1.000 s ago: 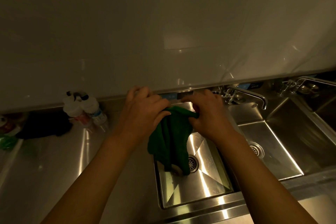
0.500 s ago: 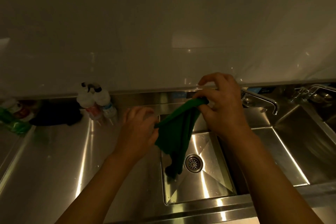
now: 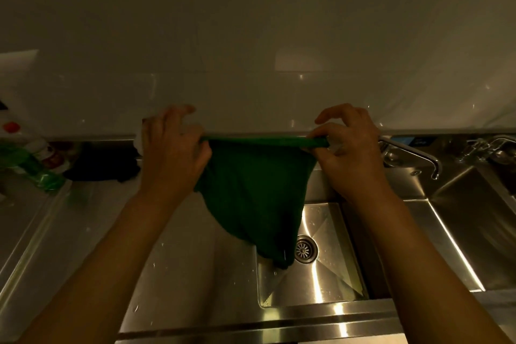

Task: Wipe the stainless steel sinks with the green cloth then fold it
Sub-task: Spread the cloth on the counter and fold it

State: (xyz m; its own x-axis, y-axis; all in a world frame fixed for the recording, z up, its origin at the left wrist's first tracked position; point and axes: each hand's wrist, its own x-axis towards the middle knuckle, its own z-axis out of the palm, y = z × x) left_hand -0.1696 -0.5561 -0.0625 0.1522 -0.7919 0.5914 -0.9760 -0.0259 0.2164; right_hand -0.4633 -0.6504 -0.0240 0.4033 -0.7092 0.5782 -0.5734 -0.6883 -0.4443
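Note:
The green cloth (image 3: 252,193) hangs spread out in the air over the left edge of the near steel sink (image 3: 329,285). Its top edge is pulled taut and level between my two hands. My left hand (image 3: 170,159) pinches the left top corner. My right hand (image 3: 351,156) pinches the right top corner, with the index finger lifted. The cloth's lower tip dangles just left of the round drain (image 3: 305,249). A second steel sink (image 3: 474,232) lies to the right.
A curved tap (image 3: 413,153) stands behind the sinks, with another tap (image 3: 494,142) at the far right. On the left of the steel counter (image 3: 178,260) are a dark cloth (image 3: 103,165), a green bottle (image 3: 36,173) and other bottles. A pale wall rises behind.
My hands moved apart and rose level, stretching the bunched cloth out flat between them. The view shifted so the sinks sit further right.

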